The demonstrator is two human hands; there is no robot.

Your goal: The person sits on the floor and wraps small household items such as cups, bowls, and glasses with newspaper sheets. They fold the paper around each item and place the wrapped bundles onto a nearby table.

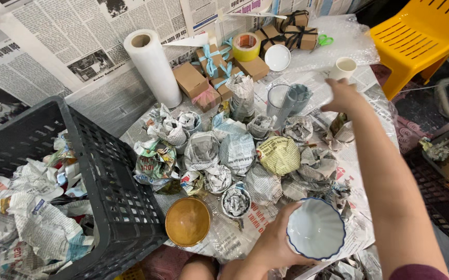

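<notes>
The left hand (273,243) closes its grip around a white bowl with blue rim (316,229), mouth up, at the near bench edge. Far beyond the bowl, the right hand (341,96) touches a white cup (344,68); whether that grip has closed, I cannot tell.

White blue-rimmed bowl (315,229), ochre bowl (187,221), black crate (107,181), yellow chair (420,35).

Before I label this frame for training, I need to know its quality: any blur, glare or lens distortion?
Head view: mostly sharp and evenly lit; the right hand reaching toward the white cup is slightly motion-blurred; soft glare on the bubble wrap and inside the white bowl in the left hand; wide-angle bending at the black crate.
</notes>
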